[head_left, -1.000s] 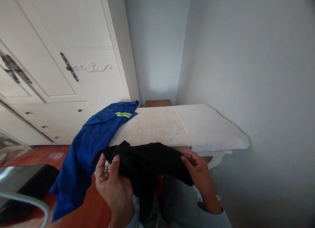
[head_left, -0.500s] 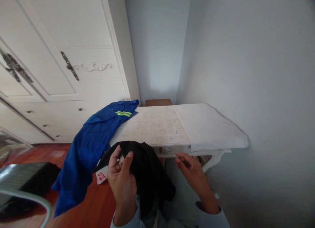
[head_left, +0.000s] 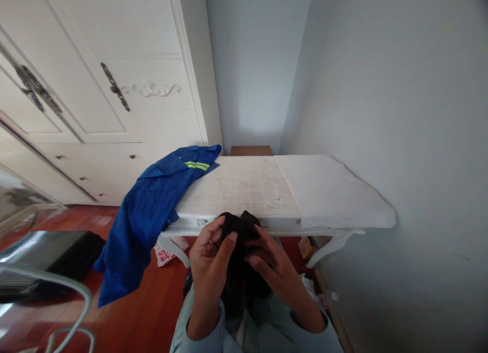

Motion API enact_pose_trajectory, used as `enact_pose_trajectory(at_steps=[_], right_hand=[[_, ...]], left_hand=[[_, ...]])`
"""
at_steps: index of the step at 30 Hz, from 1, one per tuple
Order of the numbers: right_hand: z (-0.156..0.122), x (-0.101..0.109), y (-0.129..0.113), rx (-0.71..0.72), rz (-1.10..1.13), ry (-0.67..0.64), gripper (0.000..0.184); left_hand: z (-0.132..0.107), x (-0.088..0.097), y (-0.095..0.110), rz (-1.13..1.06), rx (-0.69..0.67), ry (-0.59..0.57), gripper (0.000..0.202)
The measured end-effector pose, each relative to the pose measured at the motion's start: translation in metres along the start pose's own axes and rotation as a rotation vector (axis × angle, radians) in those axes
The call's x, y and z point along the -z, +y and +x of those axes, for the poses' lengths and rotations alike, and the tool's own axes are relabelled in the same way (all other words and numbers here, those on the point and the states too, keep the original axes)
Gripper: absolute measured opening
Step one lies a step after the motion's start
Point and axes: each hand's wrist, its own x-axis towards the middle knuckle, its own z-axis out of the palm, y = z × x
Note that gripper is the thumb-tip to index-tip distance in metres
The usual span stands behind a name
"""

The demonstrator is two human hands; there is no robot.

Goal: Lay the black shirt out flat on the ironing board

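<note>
A black garment (head_left: 239,228) is bunched up between both of my hands, just in front of the near edge of a white table (head_left: 244,188). My left hand (head_left: 209,256) grips its left side, with the thumb raised over the cloth. My right hand (head_left: 272,266) has its fingers curled into the cloth from the right. The rest of the black fabric hangs down between my forearms toward my lap.
A blue work jacket (head_left: 152,200) with yellow-green stripes hangs off the table's left corner. A white cloth (head_left: 331,190) covers the table's right half, against the wall. A white wardrobe (head_left: 95,89) stands left. A black bag (head_left: 49,251) and a metal chair frame (head_left: 68,292) sit on the red floor.
The black garment was spread wide between my hands a second ago. My right hand let go, then came back in, and the cloth is now gathered into a small bunch between both hands.
</note>
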Motion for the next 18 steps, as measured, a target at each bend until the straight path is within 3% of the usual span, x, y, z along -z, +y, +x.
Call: enact_pose_trajectory(at_steps=[5,12,18], right_hand=[[-0.004,-0.005,-0.006,0.045,0.010,0.083,0.077],[-0.009,-0.003,-0.006,0.232,-0.180,0.230,0.057],[-0.011,0.007,-0.011,0.303,-0.248,0.321,0.047]], left_hand=[[-0.008,0.003,-0.001,0.241,-0.152,-0.174,0.032],[-0.016,-0.002,0.010,0.626,-0.376,-0.672,0.026],[-0.016,-0.008,0.015,0.567,-0.384,-0.792,0.028]])
